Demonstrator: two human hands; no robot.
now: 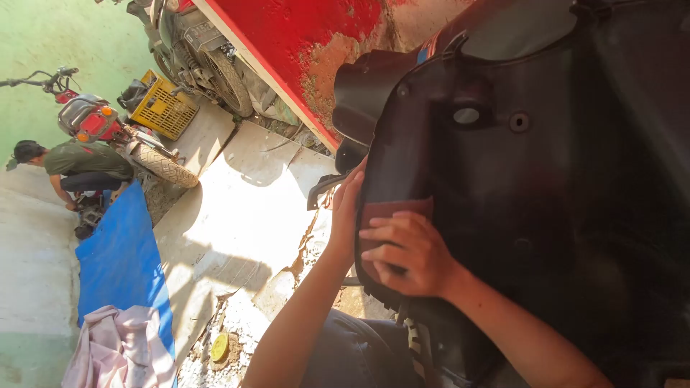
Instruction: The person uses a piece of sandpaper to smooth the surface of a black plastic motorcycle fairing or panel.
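Your right hand (410,253) presses a dark red cloth (392,215) flat against the black scooter panel (532,187), fingers spread, not clamped; your left hand (346,208) braces the panel's edge, fingers straight; the panel looks stiff and smooth, likely slippery, so hold its rim; the cloth is soft and light; far left of the panel, a yellow crate (164,109) sits, contents unclear.
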